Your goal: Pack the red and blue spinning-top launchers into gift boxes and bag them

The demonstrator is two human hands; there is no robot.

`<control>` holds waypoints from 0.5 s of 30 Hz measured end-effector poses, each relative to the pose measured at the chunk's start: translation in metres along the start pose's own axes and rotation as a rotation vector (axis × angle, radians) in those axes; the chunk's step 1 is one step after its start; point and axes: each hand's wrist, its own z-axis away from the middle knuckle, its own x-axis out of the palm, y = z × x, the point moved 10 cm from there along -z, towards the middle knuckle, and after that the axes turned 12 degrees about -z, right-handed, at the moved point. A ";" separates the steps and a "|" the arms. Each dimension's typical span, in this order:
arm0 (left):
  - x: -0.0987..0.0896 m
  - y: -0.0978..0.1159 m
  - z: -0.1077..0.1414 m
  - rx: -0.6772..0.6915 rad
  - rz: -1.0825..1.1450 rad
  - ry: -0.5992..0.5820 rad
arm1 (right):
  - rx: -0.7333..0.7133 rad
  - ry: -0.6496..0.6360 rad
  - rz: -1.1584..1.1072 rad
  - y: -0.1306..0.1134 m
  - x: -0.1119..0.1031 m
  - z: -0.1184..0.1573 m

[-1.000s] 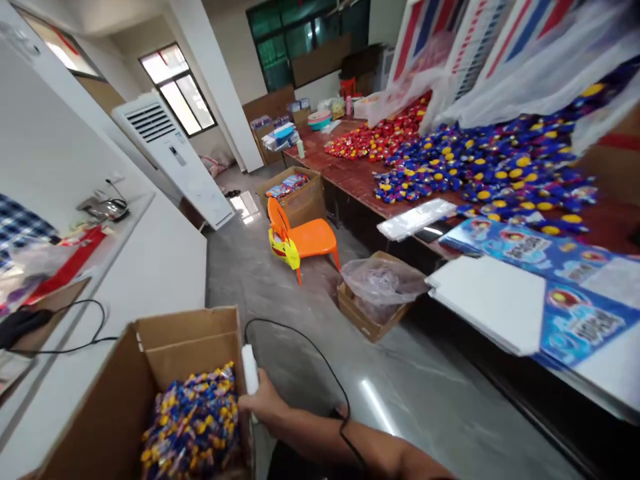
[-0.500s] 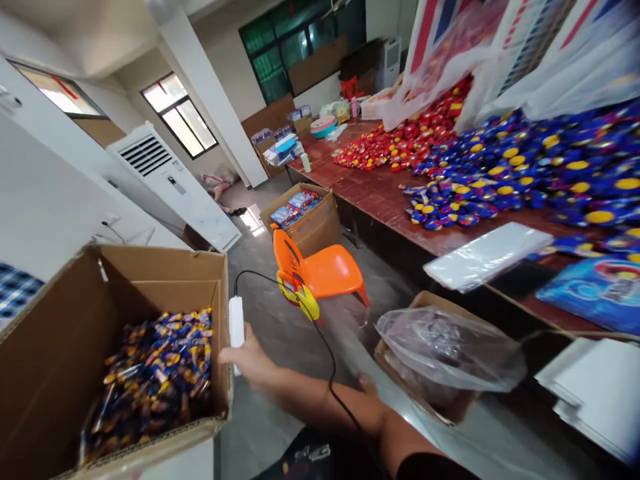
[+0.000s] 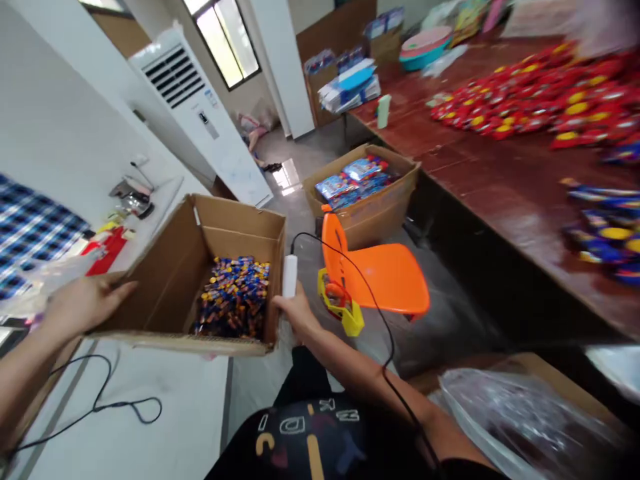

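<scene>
A tall, open cardboard box [image 3: 245, 233] at left centre holds a heap of small blue-and-yellow wrapped candies [image 3: 235, 293]. Its near left rim is gripped by my left hand [image 3: 87, 303], the thumb on the inner side and the fingers hidden behind the wall. On the right side, my right hand [image 3: 297, 310] clasps the box wall near its front corner. A slim white bar-shaped device [image 3: 290, 275] with a black cable is upright between that hand and the box; how it is held I cannot tell. The cable runs over my right forearm.
An orange chair [image 3: 385, 277] with a yellow holder stands right of the box. Behind it is a carton [image 3: 365, 223] of blue packets. The long red-brown table [image 3: 480, 173] bears red and blue candies. A plastic-lined carton [image 3: 530, 420] is lower right; a white table [image 3: 165, 413] lies lower left.
My view has swung left and down, so the box appears smaller and further right. My left hand has come into view on its left rim. My right hand stays at its right wall.
</scene>
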 end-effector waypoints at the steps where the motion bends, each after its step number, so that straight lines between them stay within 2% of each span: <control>1: 0.021 0.025 -0.031 0.118 -0.053 -0.082 | 0.016 0.019 0.020 0.011 -0.001 -0.022; 3: 0.060 0.068 -0.080 0.293 -0.093 -0.216 | 0.047 0.066 0.044 0.035 -0.002 -0.065; 8: 0.118 0.143 -0.177 0.405 -0.063 -0.291 | 0.108 0.239 0.022 0.084 0.002 -0.155; 12: 0.164 0.192 -0.273 0.443 -0.093 -0.353 | 0.101 0.389 -0.027 0.096 0.007 -0.215; 15: 0.180 0.234 -0.345 0.503 -0.043 -0.343 | 0.087 0.435 -0.052 0.089 0.012 -0.262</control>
